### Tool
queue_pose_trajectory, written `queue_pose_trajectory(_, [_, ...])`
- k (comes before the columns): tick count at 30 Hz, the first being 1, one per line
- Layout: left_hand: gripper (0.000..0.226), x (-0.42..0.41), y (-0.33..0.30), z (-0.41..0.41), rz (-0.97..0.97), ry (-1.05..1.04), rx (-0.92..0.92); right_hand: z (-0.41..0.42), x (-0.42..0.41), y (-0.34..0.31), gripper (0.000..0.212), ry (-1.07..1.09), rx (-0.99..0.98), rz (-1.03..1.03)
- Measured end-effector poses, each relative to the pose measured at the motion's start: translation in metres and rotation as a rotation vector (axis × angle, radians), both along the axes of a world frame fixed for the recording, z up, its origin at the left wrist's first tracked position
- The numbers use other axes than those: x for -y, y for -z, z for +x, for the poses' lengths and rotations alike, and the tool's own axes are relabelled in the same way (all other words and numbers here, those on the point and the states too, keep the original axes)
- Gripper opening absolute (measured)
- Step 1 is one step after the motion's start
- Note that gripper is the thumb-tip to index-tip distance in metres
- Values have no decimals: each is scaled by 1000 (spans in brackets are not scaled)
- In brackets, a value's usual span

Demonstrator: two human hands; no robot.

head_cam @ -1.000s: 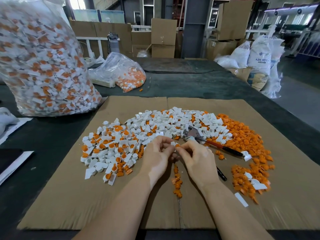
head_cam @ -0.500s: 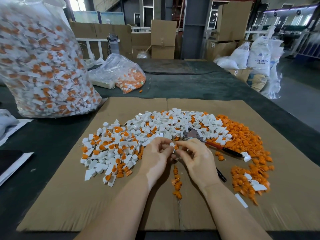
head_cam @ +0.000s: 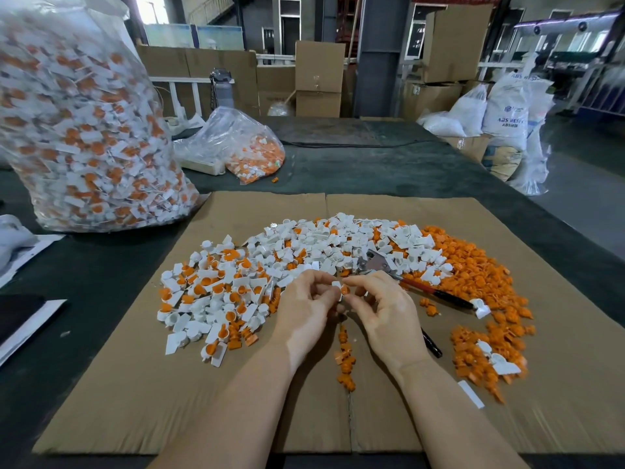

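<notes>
My left hand (head_cam: 304, 308) and my right hand (head_cam: 384, 309) meet above the middle of a cardboard sheet (head_cam: 558, 384). Between their fingertips they pinch one small part (head_cam: 339, 288): the left fingers hold its white piece, the right fingers its orange piece. Behind the hands lies a wide heap of white-and-orange parts (head_cam: 270, 265). Loose orange pieces (head_cam: 473, 265) are piled at the right. A short line of orange pieces (head_cam: 345, 360) lies under my wrists. Pliers (head_cam: 406, 279) with red and black handles rest on the heap just behind my right hand.
A large clear bag (head_cam: 84, 137) full of the same parts stands at the left on the dark table. A smaller bag (head_cam: 243, 147) lies behind the sheet. A black pen (head_cam: 431, 343) lies right of my right wrist. Cardboard boxes and white sacks (head_cam: 507, 110) stand beyond.
Both hands stayed in place over the sheet, working the small part with their fingertips; the orange piece now shows more plainly at the right fingers.
</notes>
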State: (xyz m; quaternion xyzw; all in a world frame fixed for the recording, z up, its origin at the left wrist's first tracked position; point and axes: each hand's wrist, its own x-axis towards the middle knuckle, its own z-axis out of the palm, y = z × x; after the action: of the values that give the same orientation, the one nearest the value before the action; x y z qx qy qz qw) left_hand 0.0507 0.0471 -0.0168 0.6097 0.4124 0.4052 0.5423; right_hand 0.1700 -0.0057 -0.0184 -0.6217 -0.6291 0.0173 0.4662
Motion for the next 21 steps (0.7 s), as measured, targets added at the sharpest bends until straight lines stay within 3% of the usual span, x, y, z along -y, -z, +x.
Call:
queue_pose_trajectory(7, [12, -1, -2, 2, 23, -24, -29, 1, 0, 1, 26, 44, 29, -20])
queue_pose_trajectory(10, [12, -1, -4, 3, -26, -31, 16, 6, -1, -2, 34, 234, 123, -47])
queue_pose_trajectory(12, [13, -2, -5, 4, -43, -46, 21, 12, -1, -8, 40, 432, 211, -174])
queue_pose_trajectory(15, [13, -4, -5, 6, -67, -53, 33, 25, 0, -15, 55, 642, 341, -553])
queue_pose_trajectory(17, [12, -4, -6, 7, -75, -54, 45, 29, -1, -19, 57, 650, 351, -738])
queue_pose_trajectory(21, [12, -5, -7, 8, -93, -59, 43, 32, -4, -24, 53, 607, 361, -865])
